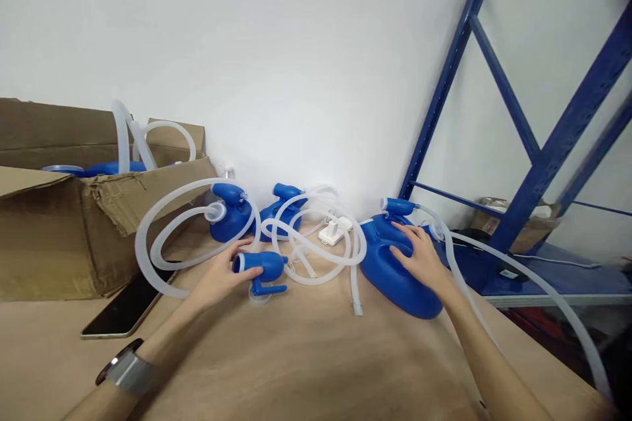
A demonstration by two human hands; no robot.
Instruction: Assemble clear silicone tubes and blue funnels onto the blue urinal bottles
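A short blue plastic spout (269,266) with a pale rim and a thin side lever is held between the thumb and fingers of my left hand (224,274), just above the table. Under it shows a clear round cap (260,296), partly hidden. My right hand (419,255) rests on a large blue bottle (395,283) at the right, fingers spread and thumb apart near its handle. A blue neck piece (399,206) tops that bottle, and a translucent hose (533,279) runs from it to the right. Two more blue bottles with hoses, one nearer (230,214) the carton, stand by the wall.
An opened cardboard box (44,237) on the left holds blue parts and hoses. A black phone (128,306) lies before it. Coiled hose (316,279) and a white plug adapter (332,231) are mid-table. A blue metal rack (538,158) stands to the right.
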